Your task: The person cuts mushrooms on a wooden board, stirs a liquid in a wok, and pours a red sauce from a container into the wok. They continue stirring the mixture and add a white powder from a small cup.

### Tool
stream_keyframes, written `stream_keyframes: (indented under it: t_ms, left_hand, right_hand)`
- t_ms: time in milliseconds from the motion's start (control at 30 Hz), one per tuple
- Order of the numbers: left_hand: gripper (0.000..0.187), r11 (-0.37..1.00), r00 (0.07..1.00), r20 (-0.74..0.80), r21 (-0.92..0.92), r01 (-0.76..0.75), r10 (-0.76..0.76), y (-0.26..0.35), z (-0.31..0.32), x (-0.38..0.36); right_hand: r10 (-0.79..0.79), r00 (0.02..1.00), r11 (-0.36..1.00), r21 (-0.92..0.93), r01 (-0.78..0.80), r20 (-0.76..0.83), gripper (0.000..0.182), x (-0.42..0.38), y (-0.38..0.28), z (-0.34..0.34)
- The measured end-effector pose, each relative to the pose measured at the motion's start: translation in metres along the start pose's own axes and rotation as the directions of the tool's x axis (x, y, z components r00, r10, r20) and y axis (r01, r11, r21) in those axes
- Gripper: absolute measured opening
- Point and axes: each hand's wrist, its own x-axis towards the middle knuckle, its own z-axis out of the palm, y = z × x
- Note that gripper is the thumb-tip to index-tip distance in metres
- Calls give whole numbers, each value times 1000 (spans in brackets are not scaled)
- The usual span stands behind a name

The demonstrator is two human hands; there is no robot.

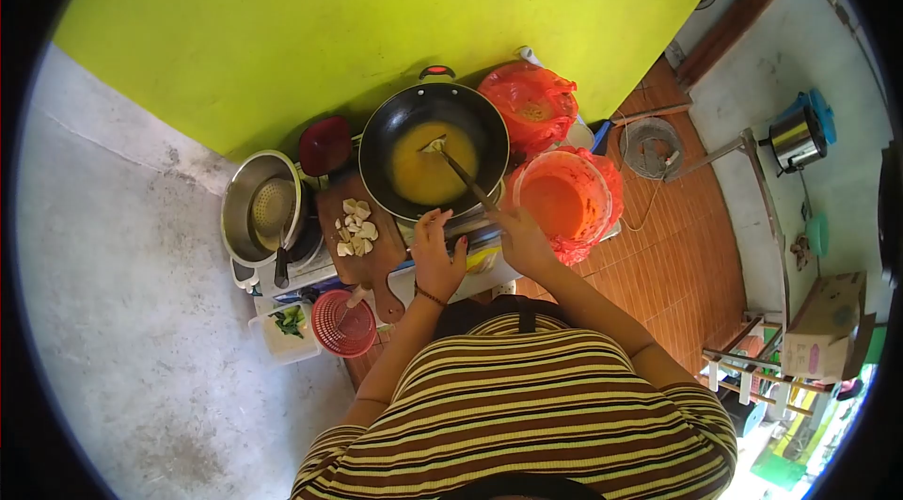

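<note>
A dark wok holds a yellow liquid. My right hand is closed around the wooden handle of a spatula, whose head dips into the liquid. Close to the wok's front rim is my left hand, fingers stretched out and nothing visible in them. Pale chopped pieces lie on a wooden cutting board to the left of the wok. At the wok's right stands a bucket of orange-red liquid lined with a red plastic bag.
A steel pot with a perforated skimmer stands at far left. Nearer me are a red basket and a container with greens. Another red bag sits behind the bucket. A coiled cable lies near the tiled floor.
</note>
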Motion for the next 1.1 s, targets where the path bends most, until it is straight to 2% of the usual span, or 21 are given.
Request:
stream_keyframes:
  t_ms: [67, 267, 600, 700, 800, 900, 967, 1067, 1100]
  left_hand:
    - [48, 999, 998, 63, -28, -28, 30, 10, 6, 6]
    - [47, 993, 992, 71, -66, -97, 102, 25, 39, 14]
    - [46, 999, 997, 68, -29, -25, 27, 44, 63, 27]
    - [45, 1000, 998, 63, -20, 3, -2, 46, 65, 29]
    - [44, 1000, 998, 69, -6, 8, -7, 44, 70, 33]
    - [44, 1000, 995, 97, 13, -14, 13, 47, 72, 40]
    - [44, 998, 991, 122, 32, -53, 48, 50, 73, 47]
    - [41, 991, 972, 204, 45, -125, 113, 61, 74, 67]
    - [41, 987, 961, 240, 49, -150, 134, 64, 76, 75]
  right_hand:
    - [-11, 1000, 999, 39, 11, 12, 46, -2, 6, -4]
    - [4, 995, 997, 75, -12, 96, 44, -4, 28, -20]
    - [-43, 979, 995, 95, 24, 201, 39, 24, 58, -55]
    - [-146, 981, 988, 59, 139, 128, 31, 38, 63, -62]
    - [-34, 999, 985, 166, 39, -31, 21, 52, 55, -80]
    - [11, 965, 996, 85, 12, -262, 14, 71, 73, -96]
    - [263, 956, 956, 171, -240, -129, 25, 91, 107, -111]
    - [235, 932, 902, -294, -315, -277, 38, 110, 189, -105]
    - [334, 907, 853, -325, -407, -257, 43, 117, 195, -107]
